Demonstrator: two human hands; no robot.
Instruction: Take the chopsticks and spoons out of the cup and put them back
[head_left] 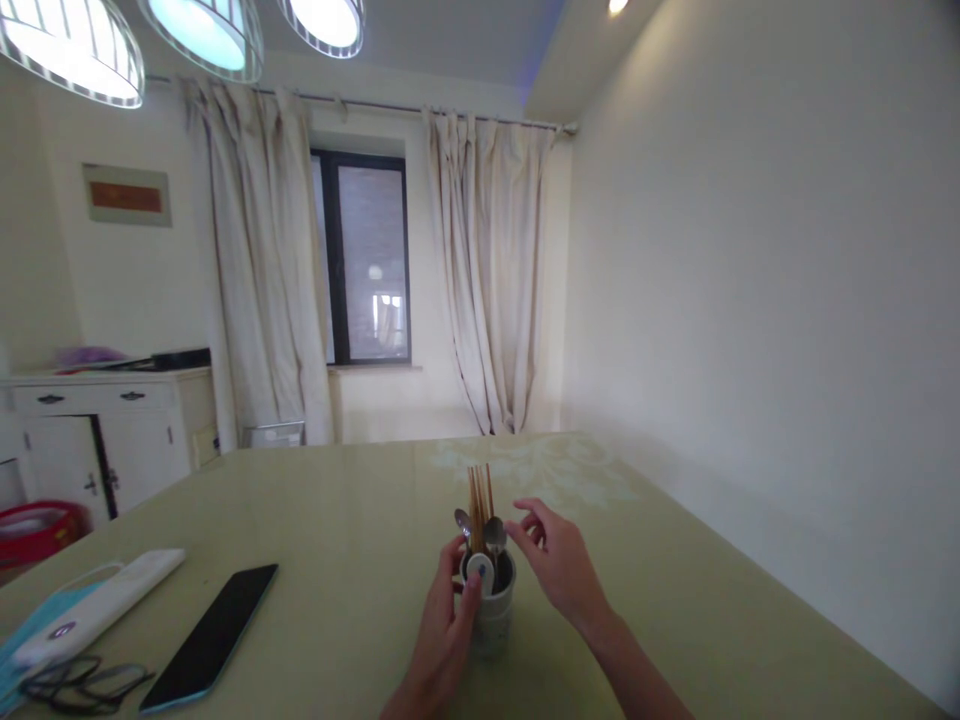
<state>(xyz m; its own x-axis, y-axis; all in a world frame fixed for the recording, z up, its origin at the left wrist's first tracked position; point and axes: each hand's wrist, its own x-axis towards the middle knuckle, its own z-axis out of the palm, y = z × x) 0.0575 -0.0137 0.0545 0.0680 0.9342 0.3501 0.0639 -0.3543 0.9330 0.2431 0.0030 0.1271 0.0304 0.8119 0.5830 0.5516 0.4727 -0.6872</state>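
1. The right hand (559,555) is hovering beside the cup (498,620), and its nearest fingertip is ending up just by the right spoon (494,532): from those fingers, the spoon is lying to the left, and I can't tell whether they're touching.
2. That spoon is standing bowl up, its long axis running down into the cup; the cup itself is sitting upright on the counter (337,580), between both hands.
3. The left hand (445,620) is being the nearer one to the cup, curling around its left side, thumb lying against a white piece (480,566) at the front. Whether it's pinching that piece or just steadying the cup, I can't tell.
4. The right fingers are bending loosely, thumb and forefinger standing apart, nothing showing between them.
5. Counting now: one cup, two metal spoons showing, one white piece, several chopsticks (478,505) rising upright, too bunched for a sure number.
6. Off to the left, one phone (214,635), one white bar (112,605) and one pair of glasses (82,690) are lying on the counter.
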